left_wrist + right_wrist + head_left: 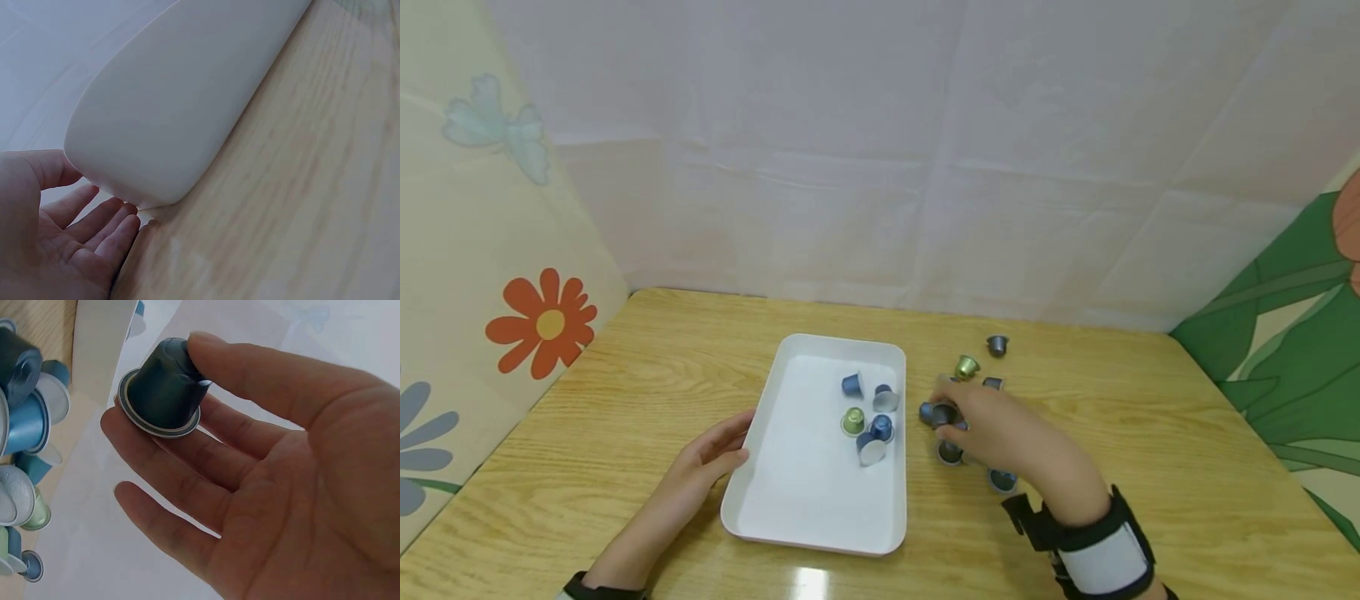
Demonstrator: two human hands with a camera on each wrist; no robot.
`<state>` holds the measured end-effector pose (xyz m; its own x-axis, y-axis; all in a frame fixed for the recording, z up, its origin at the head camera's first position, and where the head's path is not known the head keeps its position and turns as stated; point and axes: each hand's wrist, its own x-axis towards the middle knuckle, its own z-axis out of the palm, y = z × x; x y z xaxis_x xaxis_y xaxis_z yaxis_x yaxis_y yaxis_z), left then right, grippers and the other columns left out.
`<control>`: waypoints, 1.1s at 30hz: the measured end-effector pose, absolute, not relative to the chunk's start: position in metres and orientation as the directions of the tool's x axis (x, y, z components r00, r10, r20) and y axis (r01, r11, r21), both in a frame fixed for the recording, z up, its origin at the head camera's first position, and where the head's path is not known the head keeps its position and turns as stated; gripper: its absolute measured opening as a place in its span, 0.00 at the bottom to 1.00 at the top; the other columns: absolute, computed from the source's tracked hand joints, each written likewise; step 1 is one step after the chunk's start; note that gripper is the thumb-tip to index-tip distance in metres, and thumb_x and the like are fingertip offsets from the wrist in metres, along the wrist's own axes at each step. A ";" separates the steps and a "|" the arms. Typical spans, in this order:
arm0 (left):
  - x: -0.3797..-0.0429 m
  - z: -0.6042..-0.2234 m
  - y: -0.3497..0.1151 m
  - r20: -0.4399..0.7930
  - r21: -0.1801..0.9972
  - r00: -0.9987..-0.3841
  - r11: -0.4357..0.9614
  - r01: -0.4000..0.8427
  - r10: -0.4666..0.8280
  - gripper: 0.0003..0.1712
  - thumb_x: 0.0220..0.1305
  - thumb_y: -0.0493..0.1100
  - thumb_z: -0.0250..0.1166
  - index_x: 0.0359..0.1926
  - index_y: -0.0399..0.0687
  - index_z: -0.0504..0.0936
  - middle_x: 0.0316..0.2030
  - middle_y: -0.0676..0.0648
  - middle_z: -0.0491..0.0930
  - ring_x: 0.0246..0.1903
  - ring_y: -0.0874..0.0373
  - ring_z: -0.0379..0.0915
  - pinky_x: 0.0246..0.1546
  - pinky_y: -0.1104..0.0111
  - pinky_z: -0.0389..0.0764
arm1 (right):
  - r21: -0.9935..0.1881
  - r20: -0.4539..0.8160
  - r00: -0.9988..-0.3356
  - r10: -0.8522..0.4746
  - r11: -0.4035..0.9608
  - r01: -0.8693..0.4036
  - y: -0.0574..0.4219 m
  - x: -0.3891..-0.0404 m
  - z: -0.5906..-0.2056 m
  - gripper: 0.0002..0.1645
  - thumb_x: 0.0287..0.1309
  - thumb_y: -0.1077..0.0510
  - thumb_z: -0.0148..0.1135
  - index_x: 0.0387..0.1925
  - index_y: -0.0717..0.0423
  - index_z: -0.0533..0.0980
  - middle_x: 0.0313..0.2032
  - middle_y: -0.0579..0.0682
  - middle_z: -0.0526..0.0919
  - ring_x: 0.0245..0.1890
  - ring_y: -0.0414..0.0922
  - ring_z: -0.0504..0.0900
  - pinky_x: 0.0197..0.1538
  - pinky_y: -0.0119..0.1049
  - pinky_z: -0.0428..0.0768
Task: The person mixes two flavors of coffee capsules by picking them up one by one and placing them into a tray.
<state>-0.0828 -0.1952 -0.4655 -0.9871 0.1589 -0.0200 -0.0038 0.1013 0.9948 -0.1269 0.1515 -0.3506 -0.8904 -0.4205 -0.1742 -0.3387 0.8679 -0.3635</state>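
Observation:
My left hand [703,458] holds the left side of a white tray [790,508], its thumb at the rim and its fingers by the outer wall. In the left wrist view the fingertips [128,209] meet the tray's lower edge. To the right of the tray, my right hand [1011,429] pinches a dark coffee capsule [164,394] between thumb and fingers. Loose capsules lie on the table around and partly under that hand, among them a blue one [1002,480]. Inside the tray, near its right wall, are several blue capsules [852,384] and a green capsule [853,421].
Behind the right hand lie a yellow-green capsule [967,367] and a dark capsule [997,345]. A wooden table [1157,433] carries everything. White cloth [910,167] hangs along its back edge, with printed panels [550,250] at both sides.

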 end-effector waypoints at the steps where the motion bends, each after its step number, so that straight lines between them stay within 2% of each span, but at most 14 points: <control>1: -0.083 -0.465 -0.195 -0.020 0.995 -0.987 0.102 -0.004 0.159 0.31 0.71 0.38 0.57 0.71 0.32 0.63 0.67 0.33 0.67 0.56 0.68 0.70 0.53 0.76 0.73 | -0.366 -0.173 -0.891 -0.419 0.868 -0.336 0.149 -0.126 -0.350 0.20 0.61 0.60 0.69 0.53 0.57 0.77 0.45 0.49 0.82 0.46 0.46 0.81 0.44 0.42 0.81; 6: -0.082 -0.465 -0.196 -0.022 0.994 -0.986 0.106 -0.005 0.166 0.31 0.72 0.39 0.57 0.71 0.34 0.62 0.67 0.35 0.67 0.63 0.52 0.67 0.53 0.76 0.72 | -0.351 -0.121 -0.888 -0.443 0.856 -0.379 0.141 -0.120 -0.350 0.21 0.60 0.59 0.70 0.54 0.56 0.77 0.45 0.47 0.83 0.42 0.42 0.81 0.41 0.39 0.81; 8: -0.082 -0.465 -0.196 -0.022 0.994 -0.986 0.106 -0.005 0.167 0.31 0.72 0.39 0.57 0.71 0.34 0.62 0.67 0.35 0.66 0.64 0.48 0.65 0.54 0.76 0.72 | -0.340 -0.081 -0.884 -0.460 0.847 -0.409 0.138 -0.118 -0.350 0.23 0.58 0.58 0.71 0.55 0.56 0.77 0.44 0.47 0.83 0.40 0.41 0.81 0.39 0.37 0.81; 11: -0.082 -0.465 -0.196 -0.023 0.994 -0.986 0.106 -0.006 0.164 0.31 0.72 0.38 0.57 0.71 0.34 0.63 0.67 0.35 0.67 0.63 0.53 0.67 0.53 0.76 0.72 | -0.340 -0.030 -0.874 -0.484 0.827 -0.447 0.134 -0.116 -0.352 0.23 0.56 0.59 0.73 0.54 0.56 0.78 0.43 0.47 0.84 0.39 0.41 0.82 0.39 0.36 0.81; 15: -0.083 -0.465 -0.196 -0.020 0.994 -0.987 0.106 -0.003 0.162 0.31 0.71 0.38 0.58 0.71 0.33 0.63 0.67 0.34 0.67 0.57 0.66 0.70 0.53 0.76 0.73 | -0.320 0.007 -0.852 -0.523 0.806 -0.497 0.129 -0.114 -0.353 0.23 0.55 0.59 0.73 0.54 0.57 0.79 0.44 0.48 0.85 0.44 0.44 0.83 0.45 0.40 0.82; 17: -0.083 -0.465 -0.196 -0.017 0.995 -0.986 0.103 0.000 0.164 0.31 0.71 0.38 0.57 0.71 0.32 0.63 0.67 0.33 0.67 0.56 0.69 0.70 0.53 0.76 0.73 | -0.301 0.014 -0.841 -0.541 0.800 -0.519 0.126 -0.113 -0.354 0.23 0.56 0.58 0.73 0.53 0.57 0.79 0.46 0.50 0.85 0.46 0.46 0.83 0.49 0.42 0.81; 24: -0.083 -0.466 -0.196 -0.013 0.995 -0.986 0.103 0.005 0.168 0.31 0.71 0.38 0.58 0.71 0.33 0.63 0.67 0.34 0.67 0.56 0.70 0.70 0.53 0.76 0.72 | -0.267 0.013 -0.800 -0.600 0.769 -0.581 0.117 -0.111 -0.360 0.22 0.56 0.57 0.73 0.52 0.56 0.80 0.49 0.50 0.84 0.50 0.47 0.82 0.51 0.43 0.80; 25: -0.083 -0.466 -0.196 -0.013 0.995 -0.986 0.104 0.005 0.169 0.31 0.71 0.38 0.58 0.71 0.33 0.63 0.67 0.34 0.67 0.57 0.67 0.70 0.53 0.76 0.72 | -0.262 0.016 -0.791 -0.611 0.761 -0.593 0.117 -0.111 -0.361 0.22 0.56 0.57 0.73 0.52 0.56 0.80 0.49 0.50 0.84 0.50 0.47 0.82 0.51 0.42 0.81; 27: -0.083 -0.466 -0.196 -0.014 0.994 -0.986 0.107 0.004 0.167 0.31 0.71 0.38 0.58 0.71 0.33 0.63 0.67 0.34 0.67 0.59 0.63 0.69 0.53 0.76 0.72 | -0.251 0.026 -0.773 -0.634 0.744 -0.619 0.115 -0.110 -0.362 0.21 0.55 0.57 0.74 0.51 0.54 0.81 0.48 0.49 0.85 0.47 0.45 0.82 0.48 0.39 0.81; 31: -0.083 -0.466 -0.196 -0.018 0.994 -0.987 0.111 0.000 0.162 0.31 0.71 0.38 0.58 0.71 0.33 0.63 0.67 0.34 0.67 0.60 0.60 0.69 0.53 0.76 0.73 | -0.221 0.050 -0.732 -0.679 0.707 -0.672 0.112 -0.109 -0.365 0.21 0.52 0.58 0.76 0.49 0.52 0.83 0.42 0.46 0.85 0.38 0.40 0.81 0.39 0.33 0.80; 33: -0.083 -0.466 -0.196 -0.018 0.994 -0.987 0.109 -0.001 0.160 0.31 0.71 0.38 0.58 0.71 0.33 0.63 0.67 0.34 0.67 0.58 0.66 0.70 0.53 0.76 0.73 | -0.202 0.041 -0.732 -0.680 0.712 -0.672 0.110 -0.108 -0.365 0.22 0.51 0.58 0.76 0.50 0.53 0.82 0.40 0.46 0.84 0.36 0.40 0.80 0.37 0.34 0.80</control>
<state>-0.0831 -0.1960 -0.4660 -0.9869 0.1601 -0.0182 -0.0005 0.1094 0.9940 -0.1077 0.1096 -0.3648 -0.7323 -0.6797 0.0412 -0.6723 0.7121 -0.2025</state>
